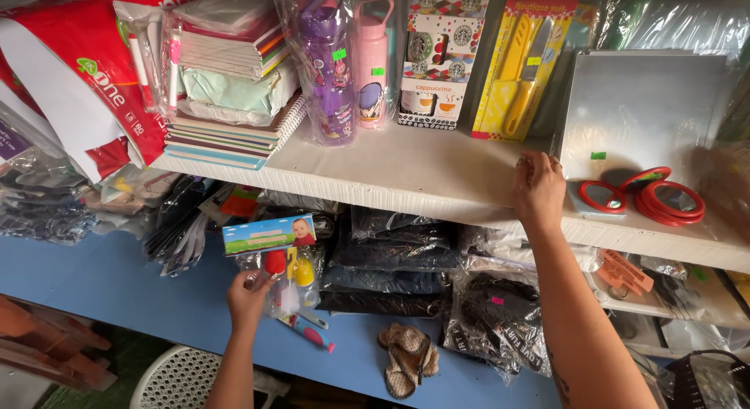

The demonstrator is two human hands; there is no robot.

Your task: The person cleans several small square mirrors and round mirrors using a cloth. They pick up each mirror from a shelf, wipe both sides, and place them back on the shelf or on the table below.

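Holding: a clear plastic packet of baby items is gripped at its lower left corner by the left hand, fingers closed on the plastic.
Packet contents: a red piece, a yellow piece and pale parts are seen through the plastic, under a card header with a sky-blue and green picture.
Packet place: it is held up in front of the lower blue shelf, just before the dark bagged goods; whether its bottom touches the shelf cannot be told.
Long axis: roughly upright, header at the top, leaned a little so the top is tipped to the right.
Facing: the printed front is turned towards the camera.
Right hand: the right hand is laid palm down on the front of the white upper shelf, fingers curled over flat, with nothing gripped.
Near the right hand: red-rimmed round mirrors lie just beside it, apart from the fingers.
Progress: the packet is judged lifted and in hand, not yet set down in any spot.
Left to do: a resting place is not shown; a pink and blue toothbrush-like item lies loose on the blue shelf below the packet.
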